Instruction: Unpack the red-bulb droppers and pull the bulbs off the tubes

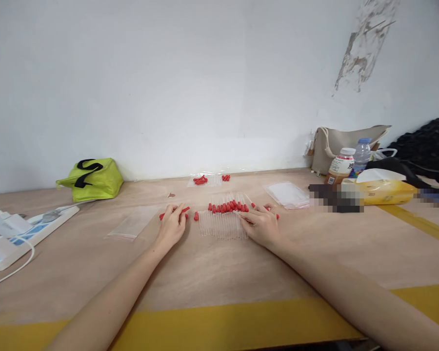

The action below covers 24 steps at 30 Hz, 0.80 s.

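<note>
In the middle of the table lies a row of thin clear dropper tubes, side by side. Red rubber bulbs run along their far ends, and more clear tubes show behind these. My left hand is left of the row, its fingers closed on a red rubber bulb; another bit of red shows at its far side. One loose bulb lies between that hand and the row. At the row's right end, my right hand pinches a clear tube at its fingertips, partly hidden. Red bulbs peek out beyond its knuckles.
A clear bag with red bulbs lies by the wall. Flat plastic bags rest at left and right. Farther out are a power strip, a lime-green pouch, bottles, a tissue pack and a beige bag.
</note>
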{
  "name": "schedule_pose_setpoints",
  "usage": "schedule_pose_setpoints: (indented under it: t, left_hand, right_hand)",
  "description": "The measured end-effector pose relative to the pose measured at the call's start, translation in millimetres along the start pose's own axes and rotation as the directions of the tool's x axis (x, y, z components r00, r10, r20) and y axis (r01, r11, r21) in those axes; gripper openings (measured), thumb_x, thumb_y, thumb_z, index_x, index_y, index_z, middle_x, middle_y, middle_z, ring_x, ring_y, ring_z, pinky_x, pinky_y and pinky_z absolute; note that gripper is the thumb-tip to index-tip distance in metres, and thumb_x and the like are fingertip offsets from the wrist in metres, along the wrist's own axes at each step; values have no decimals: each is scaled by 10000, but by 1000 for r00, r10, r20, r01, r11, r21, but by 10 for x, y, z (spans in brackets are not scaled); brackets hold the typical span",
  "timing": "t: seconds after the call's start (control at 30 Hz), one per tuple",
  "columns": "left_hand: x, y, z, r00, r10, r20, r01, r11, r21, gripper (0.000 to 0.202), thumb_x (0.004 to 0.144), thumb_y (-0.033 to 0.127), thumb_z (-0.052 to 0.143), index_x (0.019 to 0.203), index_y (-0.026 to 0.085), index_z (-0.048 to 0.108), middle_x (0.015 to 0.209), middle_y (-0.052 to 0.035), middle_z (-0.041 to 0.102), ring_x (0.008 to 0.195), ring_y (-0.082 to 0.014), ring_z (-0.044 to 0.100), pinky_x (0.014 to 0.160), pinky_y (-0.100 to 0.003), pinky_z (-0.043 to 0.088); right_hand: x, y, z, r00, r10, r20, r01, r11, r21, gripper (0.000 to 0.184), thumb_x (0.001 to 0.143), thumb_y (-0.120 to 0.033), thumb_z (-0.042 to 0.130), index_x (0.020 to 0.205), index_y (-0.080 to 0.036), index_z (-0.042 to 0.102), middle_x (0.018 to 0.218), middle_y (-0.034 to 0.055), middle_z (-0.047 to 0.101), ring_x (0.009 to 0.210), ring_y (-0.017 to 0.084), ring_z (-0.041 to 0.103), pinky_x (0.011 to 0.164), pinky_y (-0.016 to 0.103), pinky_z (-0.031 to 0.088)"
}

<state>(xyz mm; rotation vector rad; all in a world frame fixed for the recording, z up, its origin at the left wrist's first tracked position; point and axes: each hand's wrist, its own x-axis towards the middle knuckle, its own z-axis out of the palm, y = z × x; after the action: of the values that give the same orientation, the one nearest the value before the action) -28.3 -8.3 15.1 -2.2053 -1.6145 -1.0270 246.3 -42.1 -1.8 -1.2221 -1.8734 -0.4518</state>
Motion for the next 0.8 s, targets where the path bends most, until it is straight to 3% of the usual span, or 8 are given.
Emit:
schedule_pose_setpoints:
  t: [0.2,0.33,0.63,0.8]
  left_hand:
    - [20,-3,50,999,45,22,-46,998,41,187,786,252,487,942,189,569,823,-40,592,794,-197,542,738,-307,413]
    - [-4,12,50,993,90,72,-95,993,77,138,787,276,494,793,201,610,802,-37,601,801,-204,532,737,-311,398]
    - [-75,102,6,989,141,-44,-136,984,112,226,826,334,459,860,205,641,861,-55,600,831,-213,491,776,-334,357]
    - [-135,251,-31,985,173,21,-174,979,110,189,825,315,464,861,230,629,897,-48,588,873,-219,482,757,-351,330]
  right_hand:
    - [21,23,41,996,-38,78,41,999,-35,219,812,-254,471,768,-263,685,653,4,653,710,143,497,778,338,206]
    - [35,-19,5,985,-59,161,56,998,25,213,786,-372,516,866,-250,671,737,18,658,794,164,495,776,349,207]
    - [34,-31,-50,971,-41,236,25,997,68,443,656,-593,560,909,-241,654,822,52,633,874,221,491,793,377,228]
    - [55,-38,-90,971,1,238,-30,992,120,505,639,-614,564,956,-224,620,801,30,638,850,207,518,779,352,241]
